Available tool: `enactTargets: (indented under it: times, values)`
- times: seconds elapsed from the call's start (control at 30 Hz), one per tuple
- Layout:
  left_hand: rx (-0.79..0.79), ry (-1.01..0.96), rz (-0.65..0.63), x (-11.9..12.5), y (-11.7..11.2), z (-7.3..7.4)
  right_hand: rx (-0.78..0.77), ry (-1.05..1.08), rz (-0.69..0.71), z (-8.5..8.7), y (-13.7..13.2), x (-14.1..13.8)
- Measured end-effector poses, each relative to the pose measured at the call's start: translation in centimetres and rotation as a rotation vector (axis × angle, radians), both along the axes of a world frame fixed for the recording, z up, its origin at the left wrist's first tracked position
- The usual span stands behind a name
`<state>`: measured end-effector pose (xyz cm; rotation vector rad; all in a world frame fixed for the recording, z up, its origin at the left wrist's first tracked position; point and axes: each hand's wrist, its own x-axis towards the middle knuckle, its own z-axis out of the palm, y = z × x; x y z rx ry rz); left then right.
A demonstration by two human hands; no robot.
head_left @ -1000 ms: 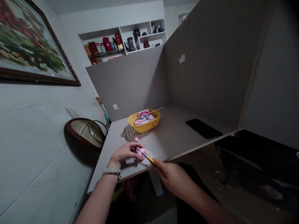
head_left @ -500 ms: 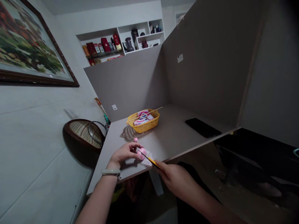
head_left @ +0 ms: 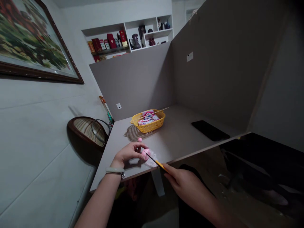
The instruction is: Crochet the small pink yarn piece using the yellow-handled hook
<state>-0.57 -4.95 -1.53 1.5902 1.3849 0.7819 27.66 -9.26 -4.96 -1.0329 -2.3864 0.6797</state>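
At the near edge of the table, my left hand (head_left: 130, 153) curls its thumb and fingers against a round pink lump (head_left: 145, 154), perhaps modelling clay. The lump rests on a crumpled clear plastic sheet (head_left: 153, 160). My right hand (head_left: 181, 179) grips a slim tool with a yellow handle (head_left: 161, 165) and a thin dark blade; its exact kind is unclear. The blade's tip reaches the pink lump, touching or lying just over it. A smaller pink ball (head_left: 140, 139) sits just beyond my left fingers.
A yellow basket (head_left: 152, 128) holds pink-and-white packets, with a thin stick laid across its top. Farther right lies a flat black object (head_left: 210, 130), like a phone or tablet. Grey panels (head_left: 142, 82) wall the table's back and right. A brown round-backed seat (head_left: 86, 139) stands left.
The whole view has shifted slightly, moving the scene a little to the right. Both hands keep nearly the same hold, and the blade still meets the pink lump at a slightly different angle.
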Motion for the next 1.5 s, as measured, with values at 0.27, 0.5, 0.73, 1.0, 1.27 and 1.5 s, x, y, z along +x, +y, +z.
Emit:
enactTargets:
  times: [0.27,0.5,0.73,1.0,1.27,1.5]
  values:
    - [-0.056,-0.029,-0.023,0.2,-0.1,0.1,0.058,-0.017,-0.025,1.1,0.9,-2.1]
    - [-0.01,-0.005,0.009,-0.1,0.0,-0.1,-0.052,0.05,0.007,-0.5,0.0,0.4]
    - [-0.08,-0.079,-0.017,0.3,-0.3,0.2,0.027,0.008,-0.013,1.4,0.9,-2.3]
    - [-0.031,-0.04,0.021,0.1,-0.2,0.2,-0.049,0.032,0.012,-0.4,0.1,0.2]
    - [-0.06,-0.092,0.019,0.1,-0.4,0.2,0.012,0.025,0.009,1.3,1.2,-2.1]
    - [-0.025,-0.029,0.04,0.1,-0.2,0.3,-0.059,0.073,0.027,-0.7,0.3,0.5]
